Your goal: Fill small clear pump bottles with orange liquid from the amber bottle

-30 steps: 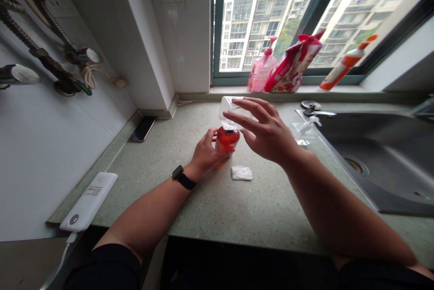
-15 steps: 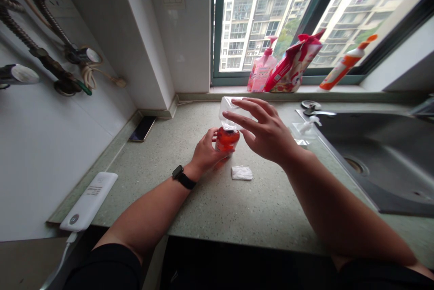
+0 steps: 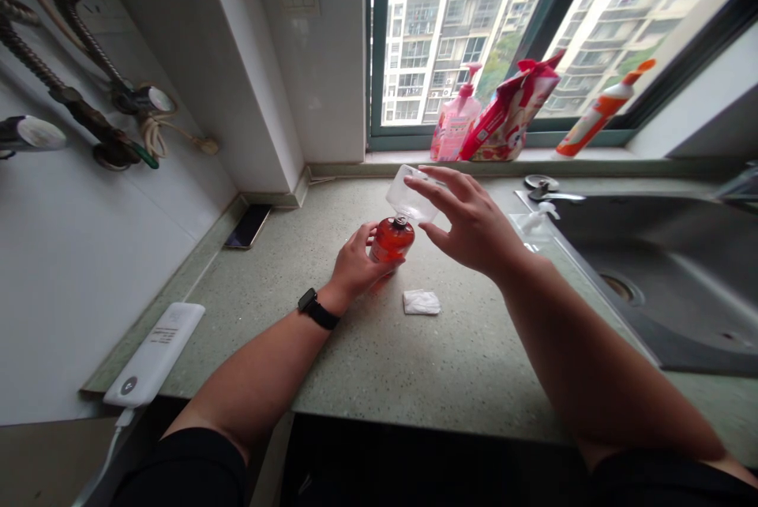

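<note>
My left hand [image 3: 357,261] is wrapped round a red bottle [image 3: 393,241] that stands on the speckled counter [image 3: 450,381]. Above it, my right hand [image 3: 465,215] holds a clear bottle [image 3: 408,195] tilted upside down, its neck at the dark mouth of the red one. Whether the two mouths touch is too small to tell. A folded white tissue [image 3: 422,302] lies on the counter in front of the red bottle. A white pump head [image 3: 542,215] on a clear base rests by the sink, partly behind my right wrist.
On the right is a steel sink [image 3: 699,278], with a round drain part [image 3: 541,185] behind its corner. A phone [image 3: 248,226] and a white power bank [image 3: 155,353] lie left. A pink pump bottle [image 3: 455,128], red bag [image 3: 512,112] and orange-white bottle [image 3: 597,118] stand on the sill.
The clear bottle has gone from nearly upright over the red bottle to leaning, its base up and left. The red bottle's mouth now shows, and the bottle with my left hand has shifted slightly left.
</note>
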`<state>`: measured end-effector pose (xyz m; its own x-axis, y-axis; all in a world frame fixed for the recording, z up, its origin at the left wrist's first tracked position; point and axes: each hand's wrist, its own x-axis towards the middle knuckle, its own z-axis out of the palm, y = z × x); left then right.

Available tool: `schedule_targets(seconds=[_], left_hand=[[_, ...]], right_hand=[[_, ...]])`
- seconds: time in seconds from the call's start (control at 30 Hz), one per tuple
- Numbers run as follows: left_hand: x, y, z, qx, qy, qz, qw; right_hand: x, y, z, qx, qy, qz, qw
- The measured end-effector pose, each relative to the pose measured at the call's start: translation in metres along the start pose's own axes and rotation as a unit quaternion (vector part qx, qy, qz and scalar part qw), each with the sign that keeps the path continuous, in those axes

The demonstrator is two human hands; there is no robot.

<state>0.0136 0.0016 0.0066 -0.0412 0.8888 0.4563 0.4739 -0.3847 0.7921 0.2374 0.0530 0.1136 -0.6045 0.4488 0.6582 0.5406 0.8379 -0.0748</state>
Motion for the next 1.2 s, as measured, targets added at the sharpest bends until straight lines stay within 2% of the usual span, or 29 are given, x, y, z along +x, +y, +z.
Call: schedule_targets(seconds=[0.7, 0.9, 1.07, 1.2], left_hand=[[0.006, -0.007, -0.009, 0.062, 0.008, 0.016, 0.998], [0.006, -0.008, -0.012, 0.067, 0.006, 0.017, 0.998], [0.009, -0.013, -0.014, 0.066, 0.004, 0.007, 0.998], [0.013, -0.022, -0.018, 0.053, 0.009, -0.015, 0.998]], right_hand=[[-0.005, 0.017, 0.003, 0.015, -0.046, 0.123, 0.991], [-0.006, 0.019, 0.006, 0.043, -0.035, 0.160, 0.986], [-0.006, 0.027, 0.011, 0.118, -0.025, 0.214, 0.969], [-0.006, 0.038, 0.013, 0.209, -0.007, 0.285, 0.935]])
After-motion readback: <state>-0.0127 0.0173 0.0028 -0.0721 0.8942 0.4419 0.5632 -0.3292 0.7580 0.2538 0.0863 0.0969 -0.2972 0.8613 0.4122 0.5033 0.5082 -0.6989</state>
